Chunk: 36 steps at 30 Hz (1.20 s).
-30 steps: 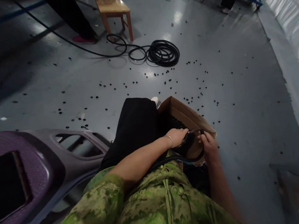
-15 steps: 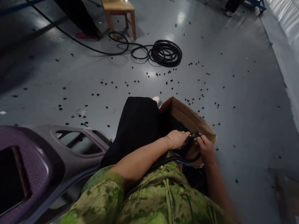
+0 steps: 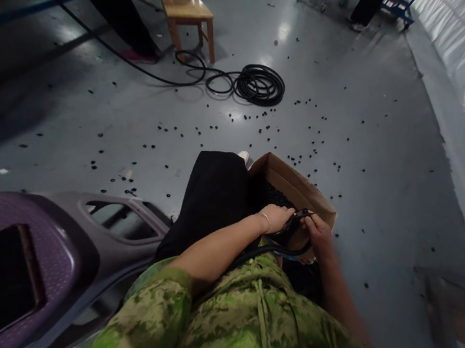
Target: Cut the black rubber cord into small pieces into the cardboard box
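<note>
We see the left hand (image 3: pixel 276 216) and right hand (image 3: pixel 318 230) both closed on a black cable (image 3: pixel 294 224), held over the open cardboard box (image 3: pixel 307 191) (small black pieces inside). A cable coil (image 3: pixel 258 83) lies well apart, near a chair (image 3: pixel 185 9).

We see a matt brown cardboard box (image 3: pixel 303 191), a smooth black rubbery cable (image 3: pixel 286 236), a glossy grey floor (image 3: pixel 335 90) reflecting light, a varnished wooden chair (image 3: pixel 185 8), textured matt purple-grey plastic moulding (image 3: pixel 49 254) and soft green camouflage cloth (image 3: pixel 224 331)
</note>
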Available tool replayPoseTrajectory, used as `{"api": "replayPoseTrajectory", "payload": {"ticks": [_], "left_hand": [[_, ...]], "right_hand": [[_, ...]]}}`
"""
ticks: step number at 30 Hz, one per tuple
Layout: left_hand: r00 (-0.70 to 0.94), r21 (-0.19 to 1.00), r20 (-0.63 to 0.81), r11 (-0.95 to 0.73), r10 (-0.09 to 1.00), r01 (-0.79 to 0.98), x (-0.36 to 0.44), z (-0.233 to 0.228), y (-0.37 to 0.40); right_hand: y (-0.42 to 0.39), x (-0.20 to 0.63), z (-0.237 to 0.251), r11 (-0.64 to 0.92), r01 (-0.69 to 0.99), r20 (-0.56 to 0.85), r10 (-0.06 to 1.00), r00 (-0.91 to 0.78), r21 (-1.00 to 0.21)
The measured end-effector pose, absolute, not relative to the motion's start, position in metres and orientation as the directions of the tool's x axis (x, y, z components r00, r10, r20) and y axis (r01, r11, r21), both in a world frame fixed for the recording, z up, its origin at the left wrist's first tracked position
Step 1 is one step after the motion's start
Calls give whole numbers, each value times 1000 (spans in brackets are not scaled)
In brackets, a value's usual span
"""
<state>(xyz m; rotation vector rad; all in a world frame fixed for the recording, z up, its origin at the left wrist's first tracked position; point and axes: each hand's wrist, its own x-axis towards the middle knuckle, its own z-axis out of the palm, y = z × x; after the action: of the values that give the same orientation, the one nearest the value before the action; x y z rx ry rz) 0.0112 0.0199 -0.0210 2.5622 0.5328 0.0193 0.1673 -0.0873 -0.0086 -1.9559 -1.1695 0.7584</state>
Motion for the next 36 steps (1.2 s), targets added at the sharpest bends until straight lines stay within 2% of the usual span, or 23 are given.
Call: {"api": "replayPoseTrajectory", "payload": {"ticks": [9,17,36], "left_hand": [[929,548,-149,-754,339,363,10,-20,20],[933,547,-126,-761,337,349,8,-14,20],[930,541,-144,-760,338,360,12,-23,20]], "right_hand": [[-92,171,-10,-312,482,-129,918,374,-819],[-92,168,-6,-295,427,-127,917,378,-855],[-90,171,-4,-312,514,-139,927,348,-799]]}}
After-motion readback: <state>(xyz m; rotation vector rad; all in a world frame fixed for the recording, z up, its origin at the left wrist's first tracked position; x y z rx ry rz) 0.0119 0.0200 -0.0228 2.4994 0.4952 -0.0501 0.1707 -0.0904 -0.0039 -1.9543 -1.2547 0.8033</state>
